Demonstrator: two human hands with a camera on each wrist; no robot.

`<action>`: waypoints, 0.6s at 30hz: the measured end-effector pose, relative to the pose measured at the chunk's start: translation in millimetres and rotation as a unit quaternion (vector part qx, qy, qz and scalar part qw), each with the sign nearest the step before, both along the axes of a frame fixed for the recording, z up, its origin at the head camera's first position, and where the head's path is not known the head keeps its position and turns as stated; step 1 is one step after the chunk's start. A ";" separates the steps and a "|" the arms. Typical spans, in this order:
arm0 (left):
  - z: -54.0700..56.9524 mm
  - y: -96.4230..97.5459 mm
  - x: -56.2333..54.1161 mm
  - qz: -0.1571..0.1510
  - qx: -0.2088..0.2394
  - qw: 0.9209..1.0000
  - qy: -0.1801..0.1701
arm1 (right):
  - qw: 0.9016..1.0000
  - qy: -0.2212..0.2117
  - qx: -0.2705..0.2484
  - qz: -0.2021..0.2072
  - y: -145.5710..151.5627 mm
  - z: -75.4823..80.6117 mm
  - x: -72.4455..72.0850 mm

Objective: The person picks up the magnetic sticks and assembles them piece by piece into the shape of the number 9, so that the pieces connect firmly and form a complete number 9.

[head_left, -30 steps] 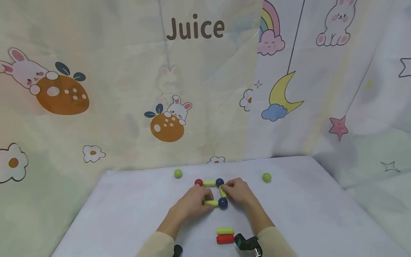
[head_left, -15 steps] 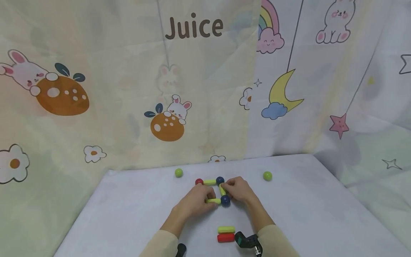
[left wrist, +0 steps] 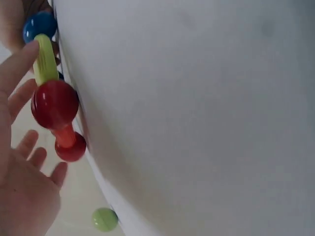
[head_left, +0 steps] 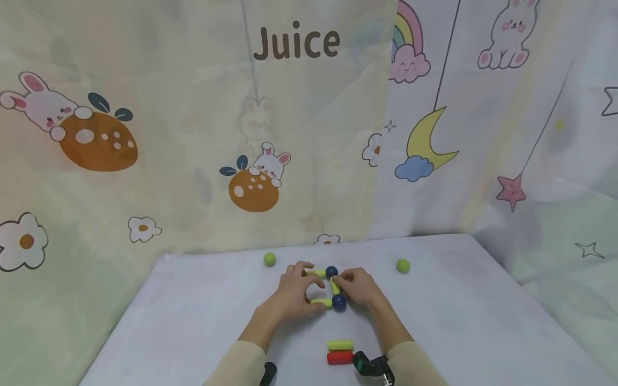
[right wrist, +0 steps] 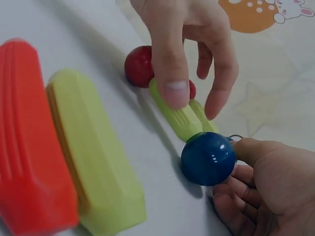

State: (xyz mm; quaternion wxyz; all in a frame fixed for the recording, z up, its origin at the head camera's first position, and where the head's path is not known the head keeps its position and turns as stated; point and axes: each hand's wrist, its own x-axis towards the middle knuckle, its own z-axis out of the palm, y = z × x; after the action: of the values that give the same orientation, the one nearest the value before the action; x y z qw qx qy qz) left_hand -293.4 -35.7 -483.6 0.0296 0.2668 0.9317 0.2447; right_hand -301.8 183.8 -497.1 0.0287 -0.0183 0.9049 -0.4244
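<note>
A four-sided shape of magnetic sticks and balls lies mid-table. Its blue balls, a far one (head_left: 331, 272) and a near one (head_left: 339, 302), form the right side, joined by a yellow-green stick (head_left: 335, 286). My right hand (head_left: 359, 285) pinches that stick by its far end. My left hand (head_left: 292, 294) is spread at the left side, its thumb resting on the near yellow-green stick (left wrist: 47, 61). Red balls, one near (left wrist: 54, 104) and one far (left wrist: 71, 147), with a red stick (left wrist: 64, 133) between them, make the left side, hidden by this hand in the head view.
A loose yellow-green stick (head_left: 340, 344) and a red stick (head_left: 340, 357) lie side by side nearer me. Two green balls, left (head_left: 270, 259) and right (head_left: 403, 266), sit toward the back. A printed cloth (head_left: 309, 134) hangs behind the table.
My left fingers have uncurled and spread toward the far left corner, now covering the far red ball in the head view. My right hand keeps its pinch; the shape has barely shifted.
</note>
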 end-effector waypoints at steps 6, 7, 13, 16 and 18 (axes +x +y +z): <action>-2.3 -13.5 -4.2 0.025 -0.008 0.998 -0.056 | 1.000 -0.003 0.006 -0.005 1.0 -2.8 0.7; -2.5 -16.1 -5.0 0.028 -0.009 0.998 -0.062 | 1.000 -0.005 0.005 -0.006 0.6 -2.7 1.1; -6.3 -30.4 -10.0 0.035 0.007 0.997 -0.073 | 1.000 -0.003 -0.002 0.001 -1.9 -1.6 3.7; -9.9 -35.8 -12.0 0.036 0.031 0.994 -0.097 | 1.000 -0.002 0.000 0.006 -1.4 -3.5 4.0; -12.1 -37.0 -13.2 0.038 0.051 0.991 -0.118 | 1.000 -0.002 0.003 0.007 0.6 -3.8 3.4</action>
State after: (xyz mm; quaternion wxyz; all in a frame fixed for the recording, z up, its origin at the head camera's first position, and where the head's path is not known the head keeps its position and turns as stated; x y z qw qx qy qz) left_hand -306.6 -72.7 -495.7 0.1162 0.2016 0.9176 0.3222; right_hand -298.4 184.4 -501.0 0.0337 -0.0233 0.9057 -0.4218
